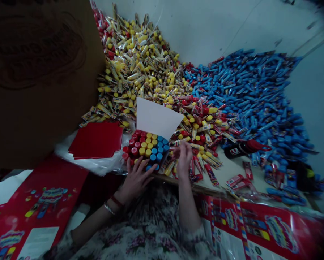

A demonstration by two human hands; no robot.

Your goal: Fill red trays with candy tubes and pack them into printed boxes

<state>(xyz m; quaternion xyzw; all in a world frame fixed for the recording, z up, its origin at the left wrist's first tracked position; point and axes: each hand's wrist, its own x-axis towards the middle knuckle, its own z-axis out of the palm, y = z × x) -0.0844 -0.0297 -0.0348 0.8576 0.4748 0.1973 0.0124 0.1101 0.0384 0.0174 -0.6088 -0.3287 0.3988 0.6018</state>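
A small box (pixel 147 146) stands open on the table edge, filled with upright tubes capped red, yellow and blue. Its white lid flap (pixel 157 118) stands up behind it. My left hand (pixel 136 177) lies against the box's near side with its fingers spread over the front wall. My right hand (pixel 184 159) is just right of the box, fingers curled together over the loose wrapped tubes; what they pinch is hidden.
Big heaps of wrapped tubes cover the table: yellow-capped (pixel 136 61), red (pixel 202 115) and blue (pixel 248 86). Red flat sheets (pixel 97 139) lie left on clear plastic. A brown cardboard wall (pixel 39 72) rises at left. Printed red cartons (pixel 39 206) lie near me.
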